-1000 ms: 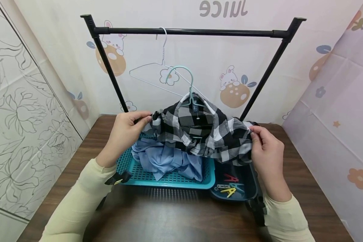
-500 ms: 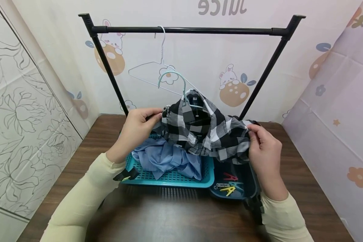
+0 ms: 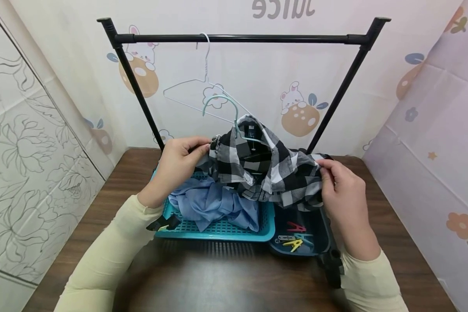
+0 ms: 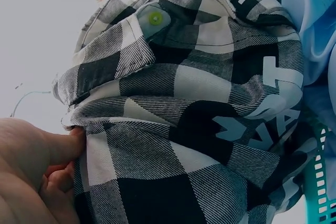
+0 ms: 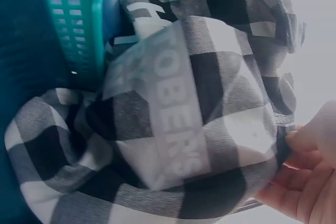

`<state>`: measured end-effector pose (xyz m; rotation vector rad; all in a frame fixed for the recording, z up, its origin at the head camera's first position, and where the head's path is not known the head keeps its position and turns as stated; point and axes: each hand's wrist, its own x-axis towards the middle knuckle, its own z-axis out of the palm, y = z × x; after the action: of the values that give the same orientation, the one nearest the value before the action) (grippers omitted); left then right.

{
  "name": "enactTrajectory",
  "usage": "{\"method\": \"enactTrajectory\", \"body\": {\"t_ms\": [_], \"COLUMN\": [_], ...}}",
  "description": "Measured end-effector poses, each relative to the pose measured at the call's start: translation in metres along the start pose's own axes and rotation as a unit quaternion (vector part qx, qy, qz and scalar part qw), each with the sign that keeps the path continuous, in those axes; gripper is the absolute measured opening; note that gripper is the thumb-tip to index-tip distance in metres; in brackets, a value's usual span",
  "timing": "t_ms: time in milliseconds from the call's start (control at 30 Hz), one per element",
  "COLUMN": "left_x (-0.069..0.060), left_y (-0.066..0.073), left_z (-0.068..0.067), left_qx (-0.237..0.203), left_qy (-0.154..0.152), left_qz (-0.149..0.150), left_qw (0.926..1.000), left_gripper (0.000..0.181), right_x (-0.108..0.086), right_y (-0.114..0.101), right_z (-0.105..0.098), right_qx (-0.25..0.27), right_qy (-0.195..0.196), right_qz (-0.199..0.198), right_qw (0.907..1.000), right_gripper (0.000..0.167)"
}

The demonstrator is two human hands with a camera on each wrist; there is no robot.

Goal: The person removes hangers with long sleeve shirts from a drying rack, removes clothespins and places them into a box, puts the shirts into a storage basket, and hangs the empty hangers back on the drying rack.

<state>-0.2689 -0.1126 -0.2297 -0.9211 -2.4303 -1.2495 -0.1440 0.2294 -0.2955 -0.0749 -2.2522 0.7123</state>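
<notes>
A black, grey and white checked shirt [image 3: 281, 173] is held up between both hands, over the baskets. My left hand [image 3: 177, 167] pinches its left shoulder side between thumb and fingers; my right hand [image 3: 345, 199] pinches the right side the same way. A mint-green hanger [image 3: 235, 117] sits inside the collar, its hook sticking up and tilted left, off the rod. In the left wrist view, the shirt [image 4: 168, 129] shows a yellow-green button and white letters. Printed lettering also shows on the shirt [image 5: 178, 114] in the right wrist view. Most of the hanger's bar is hidden by cloth.
A black clothes rack [image 3: 238, 39] stands behind, with an unloaded white wire hanger [image 3: 206, 69] on its rod. Below lie a turquoise basket [image 3: 218, 236] holding blue cloth [image 3: 214, 203], and a dark tray [image 3: 323, 247] with several clothes pegs [image 3: 294, 245]. All rest on a wooden table [image 3: 203, 281].
My left hand has moved right, bringing the shirt's left side inward. The mint-green hanger's hook has shifted left and slightly lower. My right hand stays nearly in place.
</notes>
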Motion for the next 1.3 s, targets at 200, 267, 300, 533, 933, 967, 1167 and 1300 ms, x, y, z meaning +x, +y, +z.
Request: {"method": "enactTrajectory", "body": {"t_ms": [200,267,300,533,933,967,1167,1300], "left_x": [0.0,-0.001,-0.001,-0.002,-0.004,-0.004,-0.005,-0.005], "left_y": [0.002,0.001,0.001,0.002,0.005,0.005,0.005,0.006], "left_z": [-0.003,-0.003,-0.003,-0.002,-0.002,-0.002,-0.003,-0.003], "left_qx": [0.006,0.008,0.008,0.006,-0.005,-0.005,-0.001,0.0], "left_qy": [0.008,0.01,0.011,0.009,-0.026,-0.027,-0.027,-0.026], "left_qz": [0.0,0.003,0.006,0.006,-0.006,-0.006,0.006,0.014], "left_qw": [0.9999,0.9999,0.9999,0.9999,0.9996,0.9996,0.9996,0.9996], "left_gripper": [0.018,0.017,0.017,0.017,0.018,0.018,0.019,0.018], "right_x": [-0.005,-0.007,-0.009,-0.009,0.002,0.003,0.012,0.017], "right_y": [-0.021,-0.032,-0.038,-0.064,-0.06,-0.06,-0.063,-0.067], "right_z": [-0.004,-0.003,-0.001,0.015,0.038,0.04,0.042,0.041], "right_qx": [-0.017,0.016,0.036,0.091,0.008,0.009,0.013,0.008], "right_qy": [0.052,0.084,0.095,0.018,0.01,0.012,0.035,0.051], "right_qz": [-0.09,-0.152,-0.187,-0.308,-0.26,-0.26,-0.261,-0.249], "right_qw": [0.9944,0.9847,0.9771,0.9468,0.9656,0.9654,0.9645,0.9671], "right_gripper": [0.027,0.026,0.025,0.035,0.07,0.069,0.063,0.055]}}
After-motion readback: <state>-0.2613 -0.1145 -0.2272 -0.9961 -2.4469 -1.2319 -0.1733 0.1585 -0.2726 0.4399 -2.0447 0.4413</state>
